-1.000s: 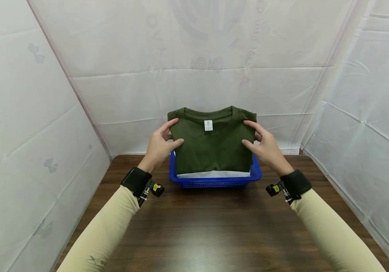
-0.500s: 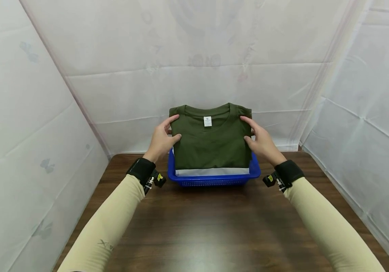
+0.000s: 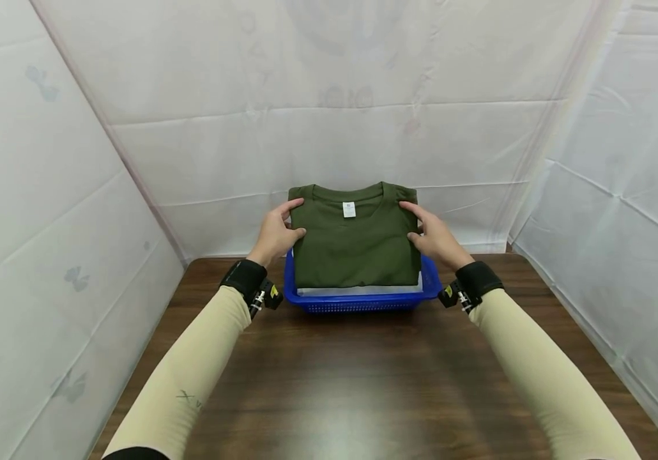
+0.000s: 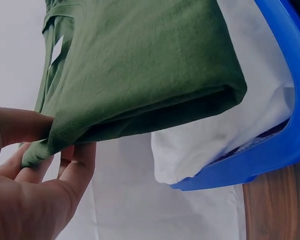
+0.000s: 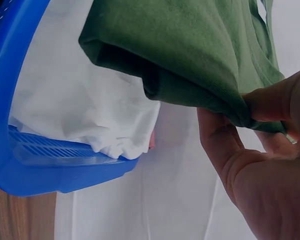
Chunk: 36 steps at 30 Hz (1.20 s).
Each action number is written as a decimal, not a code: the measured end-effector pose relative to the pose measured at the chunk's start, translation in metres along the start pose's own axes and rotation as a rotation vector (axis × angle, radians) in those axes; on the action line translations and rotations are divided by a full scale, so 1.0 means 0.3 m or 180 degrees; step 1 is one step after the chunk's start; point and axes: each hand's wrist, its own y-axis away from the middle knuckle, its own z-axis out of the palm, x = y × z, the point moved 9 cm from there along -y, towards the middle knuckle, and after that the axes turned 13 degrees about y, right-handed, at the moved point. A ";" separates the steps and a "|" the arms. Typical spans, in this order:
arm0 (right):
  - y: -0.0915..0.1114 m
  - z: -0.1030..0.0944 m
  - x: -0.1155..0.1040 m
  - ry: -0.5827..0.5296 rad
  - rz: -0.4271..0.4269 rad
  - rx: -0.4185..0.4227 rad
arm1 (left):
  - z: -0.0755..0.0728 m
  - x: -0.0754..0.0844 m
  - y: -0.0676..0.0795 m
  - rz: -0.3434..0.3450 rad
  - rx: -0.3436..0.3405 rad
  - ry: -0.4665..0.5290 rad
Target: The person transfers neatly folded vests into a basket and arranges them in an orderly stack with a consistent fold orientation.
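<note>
A folded dark green T-shirt (image 3: 358,249), its white neck label facing me, lies over a blue plastic basket (image 3: 358,301). My left hand (image 3: 275,234) pinches the shirt's left side edge between thumb and fingers. On the opposite side edge, my right hand (image 3: 435,235) pinches it likewise. Both wrist views show the shirt's upper side edges gripped, with the lower fold over white cloth (image 4: 200,140) inside the basket. The same white cloth (image 5: 90,110) bulges over the basket rim in the right wrist view. Most of the basket's inside is hidden by the shirt.
A brown wooden table (image 3: 340,370) bears the basket near its far edge. White fabric walls (image 3: 329,83) stand behind it and on both sides. Something small and reddish (image 5: 151,140) shows beside the white cloth in the right wrist view.
The right hand has moved left and the left hand slightly right, with the shirt's right edge shifting inward. The shirt's top edge rose slightly, then lowered. Both hands still grip it.
</note>
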 end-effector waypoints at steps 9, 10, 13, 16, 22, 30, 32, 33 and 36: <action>-0.033 0.065 0.032 0.0084 0.0147 -0.0189 | 0.019 -0.074 -0.034 -0.0330 -0.0040 -0.0168; -0.037 0.073 0.037 0.0125 0.0138 -0.0204 | 0.023 -0.082 -0.035 -0.0358 -0.0063 -0.0162; -0.042 0.095 0.049 0.0128 0.0152 -0.0279 | 0.034 -0.104 -0.037 -0.0453 -0.0135 -0.0178; -0.049 0.111 0.058 0.0151 0.0161 -0.0319 | 0.047 -0.126 -0.041 -0.0553 -0.0207 -0.0192; -0.066 0.148 0.076 0.0276 0.0149 -0.0411 | 0.078 -0.177 -0.055 -0.0743 -0.0283 -0.0285; -0.051 0.206 0.117 0.0277 0.0342 -0.0734 | 0.106 -0.227 -0.047 -0.0823 -0.0346 -0.0510; -0.048 0.222 0.123 0.0322 0.0347 -0.0800 | 0.112 -0.242 -0.039 -0.0853 -0.0397 -0.0563; -0.047 0.229 0.126 0.0337 0.0357 -0.0830 | 0.115 -0.248 -0.033 -0.0860 -0.0418 -0.0608; -0.045 0.246 0.134 0.0382 0.0379 -0.0889 | 0.120 -0.256 -0.022 -0.0828 -0.0461 -0.0778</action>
